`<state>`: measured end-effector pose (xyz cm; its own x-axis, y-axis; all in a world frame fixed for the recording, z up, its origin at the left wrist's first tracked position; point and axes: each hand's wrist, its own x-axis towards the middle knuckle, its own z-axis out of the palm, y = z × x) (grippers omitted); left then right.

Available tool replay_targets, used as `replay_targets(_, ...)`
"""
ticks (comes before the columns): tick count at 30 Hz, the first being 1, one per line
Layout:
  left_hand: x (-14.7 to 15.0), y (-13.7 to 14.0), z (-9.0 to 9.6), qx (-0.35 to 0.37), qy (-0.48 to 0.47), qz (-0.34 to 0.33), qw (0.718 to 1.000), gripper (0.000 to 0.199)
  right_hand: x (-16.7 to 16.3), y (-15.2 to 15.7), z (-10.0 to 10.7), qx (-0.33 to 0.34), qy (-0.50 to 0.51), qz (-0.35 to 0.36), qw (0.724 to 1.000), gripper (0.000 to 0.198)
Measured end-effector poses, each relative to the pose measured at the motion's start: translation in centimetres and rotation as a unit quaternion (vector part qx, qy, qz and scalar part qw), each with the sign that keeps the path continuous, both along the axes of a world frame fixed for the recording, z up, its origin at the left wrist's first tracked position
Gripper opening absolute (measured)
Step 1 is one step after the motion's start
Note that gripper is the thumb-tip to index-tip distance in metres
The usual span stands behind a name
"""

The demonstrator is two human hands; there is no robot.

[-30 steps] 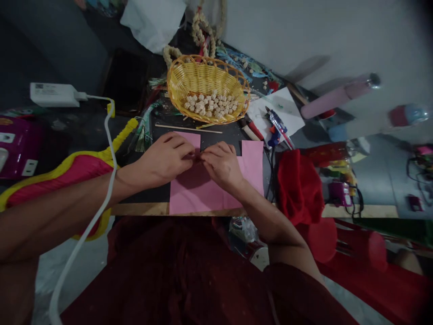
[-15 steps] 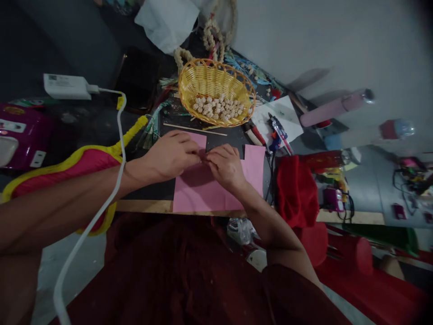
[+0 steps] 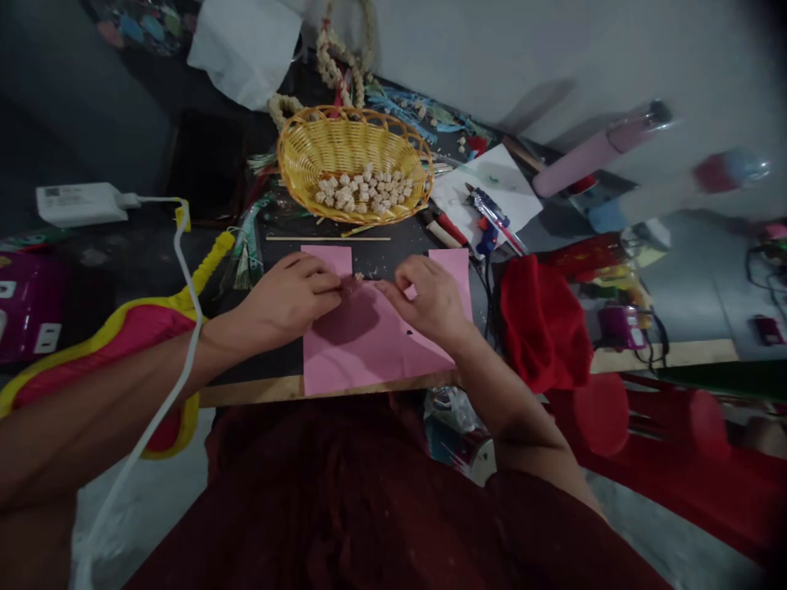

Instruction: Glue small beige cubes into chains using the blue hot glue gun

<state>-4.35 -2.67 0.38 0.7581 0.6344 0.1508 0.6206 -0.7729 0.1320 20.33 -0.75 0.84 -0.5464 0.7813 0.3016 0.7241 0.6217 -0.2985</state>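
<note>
My left hand [image 3: 293,293] is over the left part of a pink paper sheet [image 3: 369,352], its fingers bent and pressed together. Just past its fingertips shows a small knobbly beige piece [image 3: 359,279], with a blurred reddish bit beside it. What the fingers grip is hidden. To the right, my right hand [image 3: 431,301] is over the same sheet, its thumb and forefinger apart and its other fingers curled. Between them I see nothing held. A tiny dark speck [image 3: 409,333] lies on the paper below this hand. Beyond both hands stands a yellow wicker basket [image 3: 325,152] with several beige pieces [image 3: 362,192] in it.
A thin stick [image 3: 329,239] lies before the basket. Pens [image 3: 492,215] and white paper [image 3: 520,184] are at right, near a red cloth [image 3: 541,328]. A white cable [image 3: 195,295] crosses my left forearm. A pink, yellow-edged padded shape [image 3: 147,328] lies at left.
My hands were together at the fingertips; now they are apart, the right one having moved right. The beige piece and the dark speck have come into sight. The view has shifted.
</note>
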Motion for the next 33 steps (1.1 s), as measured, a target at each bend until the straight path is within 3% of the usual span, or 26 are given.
replay_targets(4, -0.3, 0.2, -0.6, 0.001, -0.03, -0.012, 0.999, 0.032, 2.4, 0.5, 0.5, 0.049, 0.007, -0.045, 0.998, 0.043)
replay_targets(7, -0.5, 0.3, -1.3, -0.004, -0.032, -0.016, 0.999, 0.038, 4.1, 0.9, 0.4, 0.086, 0.023, -0.098, 0.991, 0.039)
replay_targets(10, -0.7, 0.5, -1.7, -0.008, -0.037, -0.024, 0.999, 0.039, 5.2, 1.2, 0.2, 0.081, 0.023, -0.137, 0.987, 0.032)
replay_targets(13, -0.7, 0.5, -1.8, 0.003, -0.033, -0.027, 0.999, 0.037, 5.2, 1.4, -0.1, 0.034, 0.029, -0.106, 0.993, 0.007)
replay_targets(16, -0.7, 0.5, -1.6, 0.011, -0.024, -0.028, 0.999, 0.037, 4.0, 1.4, -0.4, -0.018, 0.017, -0.02, 0.999, 0.025)
replay_targets(23, -0.7, 0.4, -1.0, -0.007, 0.001, -0.02, 1.0, 0.028, -1.1, 1.4, -0.7, -0.051, -0.1, 0.069, 0.991, 0.029)
replay_targets(29, -0.7, 0.4, -0.9, -0.001, -0.005, -0.027, 1.0, 0.03, -0.7, 2.3, -0.7, -0.038, -0.094, 0.049, 0.994, 0.023)
replay_targets(33, -0.7, 0.5, -1.1, -0.009, -0.019, -0.028, 0.999, 0.03, 3.1, 2.7, 1.0, 0.019, -0.007, -0.051, 0.999, 0.027)
